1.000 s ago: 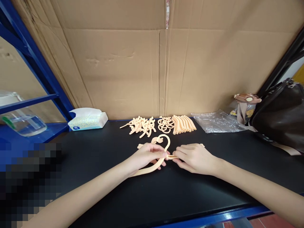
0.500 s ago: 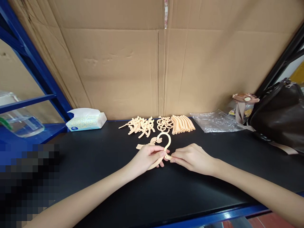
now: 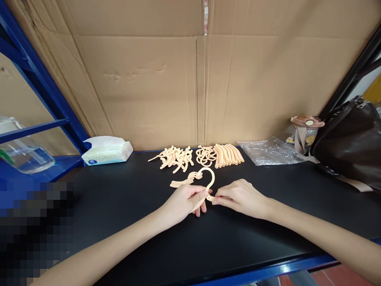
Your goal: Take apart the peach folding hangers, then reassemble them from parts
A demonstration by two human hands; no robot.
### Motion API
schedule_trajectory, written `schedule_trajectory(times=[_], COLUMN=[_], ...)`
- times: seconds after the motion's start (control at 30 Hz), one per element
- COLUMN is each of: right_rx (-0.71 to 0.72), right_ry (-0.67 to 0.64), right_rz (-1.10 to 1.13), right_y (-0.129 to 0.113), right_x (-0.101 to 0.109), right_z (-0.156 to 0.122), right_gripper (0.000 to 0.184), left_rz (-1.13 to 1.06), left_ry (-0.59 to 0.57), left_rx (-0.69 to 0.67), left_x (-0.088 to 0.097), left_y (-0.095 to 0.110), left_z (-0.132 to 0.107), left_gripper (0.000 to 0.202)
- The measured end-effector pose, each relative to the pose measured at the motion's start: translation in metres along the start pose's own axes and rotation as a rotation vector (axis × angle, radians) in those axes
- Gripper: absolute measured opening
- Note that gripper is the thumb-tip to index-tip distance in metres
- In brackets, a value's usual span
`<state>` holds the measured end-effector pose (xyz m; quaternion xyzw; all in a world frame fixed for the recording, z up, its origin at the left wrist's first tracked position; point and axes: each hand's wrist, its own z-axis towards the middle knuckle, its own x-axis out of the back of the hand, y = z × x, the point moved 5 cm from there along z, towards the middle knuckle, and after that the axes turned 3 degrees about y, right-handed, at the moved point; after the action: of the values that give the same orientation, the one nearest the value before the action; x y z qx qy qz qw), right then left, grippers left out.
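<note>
A cream plastic clothes hanger with a curved hook (image 3: 212,174) is between my two hands, hook upward. My left hand (image 3: 178,204) is closed on it just below the hook, thumb on top, and one hanger arm sticks out under the palm. My right hand (image 3: 242,199) pinches the end of a short hanger arm piece (image 3: 210,198) with a small hole, which meets the base of the hook. Fingers hide most of the joint. Just beyond my left hand lie more cream hanger parts (image 3: 182,183), folded together on the black table (image 3: 133,210).
At the back lie a loose pile of small hanger pieces (image 3: 176,159), a heap of hooks (image 3: 205,155) and a neat row of hanger arms (image 3: 228,155). A tissue pack (image 3: 107,151) stands left. Rightward are a clear plastic bag (image 3: 268,151), a bottle (image 3: 306,129) and a dark bag (image 3: 351,143).
The hands keep their hold on the hanger in nearly the same place. My left fingers have shifted slightly on it. The camera view has moved a little.
</note>
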<state>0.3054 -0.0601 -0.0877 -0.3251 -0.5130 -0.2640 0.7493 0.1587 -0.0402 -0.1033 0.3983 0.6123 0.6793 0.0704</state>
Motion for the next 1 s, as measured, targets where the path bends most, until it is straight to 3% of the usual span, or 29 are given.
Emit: schedule_trajectory(times=[0.13,0.23,0.37,0.47,0.63,0.83,0.9,1.0], right_rx=[0.011,0.032,0.091,0.124,0.137,0.210,0.228,0.237], right_ry=[-0.024,-0.036,-0.022,0.051,0.279,0.587,0.603,0.520], right_rz=[0.032,0.034,0.020,-0.023,-0.063,-0.122,-0.129,-0.079], right_y=[0.003,0.006,0.005,0.001,-0.004,-0.007,-0.009,-0.012], right_x=[0.000,0.000,0.002,0.006,0.020,0.042,0.043,0.038], right_z=[0.001,0.001,0.002,0.002,0.001,-0.007,-0.009,-0.008], right_gripper=[0.041,0.037,0.037,0.039,0.035,0.016,0.016,0.018], left_rz=[0.132,0.384,0.755,0.895,0.966,0.934,0.918,0.882], left_ry=[0.000,0.038,0.110,0.128,0.151,0.156,0.160,0.190], left_rx=[-0.014,-0.072,-0.234,-0.275,-0.228,-0.171,-0.159,-0.142], left_x=[-0.001,-0.002,-0.008,-0.012,-0.010,-0.007,-0.006,-0.004], left_y=[0.003,0.010,0.019,0.016,0.011,0.011,0.010,0.008], left_z=[-0.003,-0.009,-0.016,-0.014,-0.008,-0.007,-0.007,-0.006], left_gripper=[0.043,0.045,0.023,0.016,0.026,0.028,0.029,0.031])
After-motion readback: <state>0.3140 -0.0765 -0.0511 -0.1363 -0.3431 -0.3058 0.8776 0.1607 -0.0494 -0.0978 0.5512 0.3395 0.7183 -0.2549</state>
